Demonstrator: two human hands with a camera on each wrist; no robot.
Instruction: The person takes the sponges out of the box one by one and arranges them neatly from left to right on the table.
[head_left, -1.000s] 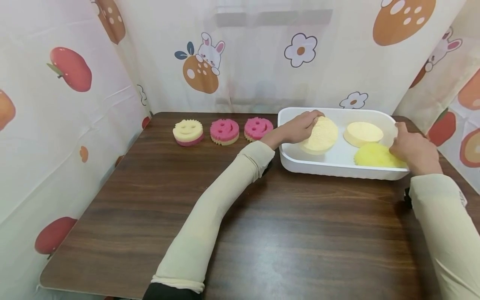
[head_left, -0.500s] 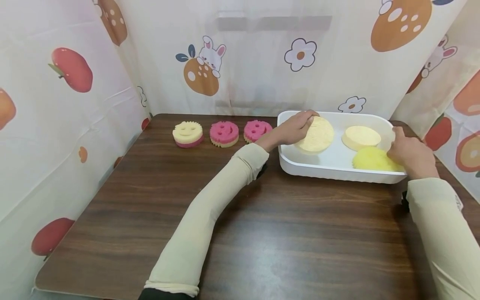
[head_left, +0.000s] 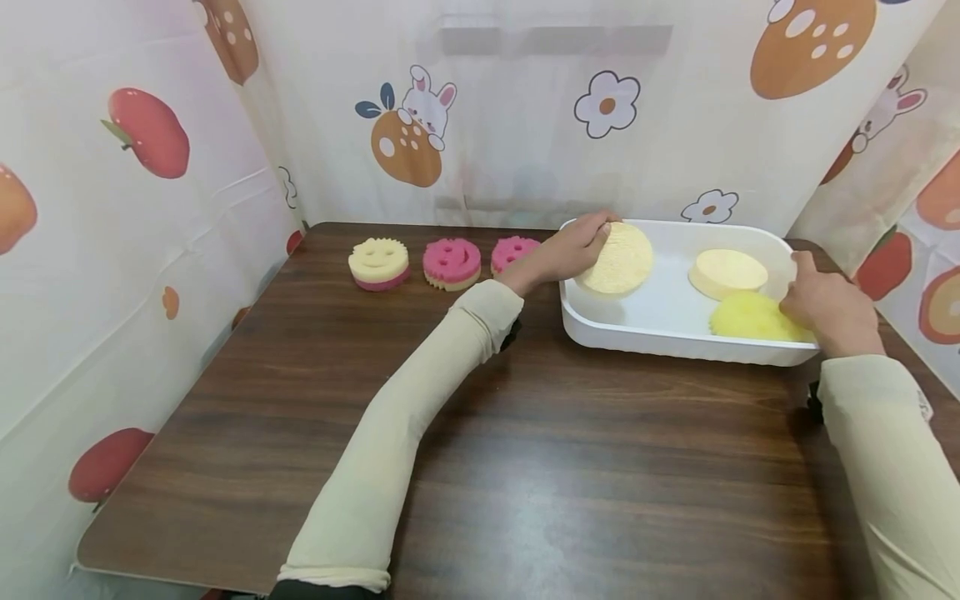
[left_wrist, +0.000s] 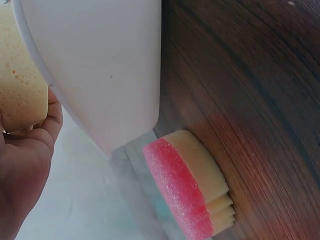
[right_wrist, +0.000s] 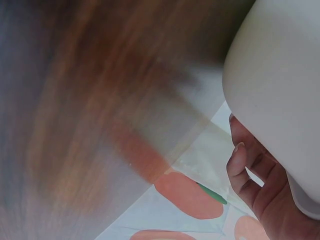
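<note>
My left hand (head_left: pixel 576 247) grips a round pale yellow sponge (head_left: pixel 618 259) and holds it tilted over the left end of the white tray (head_left: pixel 675 337). In the left wrist view the same sponge (left_wrist: pixel 20 87) sits in that hand's (left_wrist: pixel 25 165) curled fingers, beside the tray wall (left_wrist: pixel 100 65). My right hand (head_left: pixel 825 304) holds the tray's right rim, with its fingers (right_wrist: pixel 250 170) curled at the tray's edge (right_wrist: pixel 280 75). Inside the tray lie a cream round sponge (head_left: pixel 727 272) and a bright yellow one (head_left: pixel 750 317).
Three smiley sponges stand in a row at the table's far side: a yellow one (head_left: pixel 378 263), a pink one (head_left: pixel 450 262) and a second pink one (head_left: pixel 512 252), which also shows close by as (left_wrist: pixel 192 187). Printed curtains (head_left: pixel 480 108) wall in the brown table (head_left: pixel 525 467).
My left hand has lifted the pale yellow sponge up and to the left, toward the tray's left rim. The right hand has stayed at the tray's right rim.
</note>
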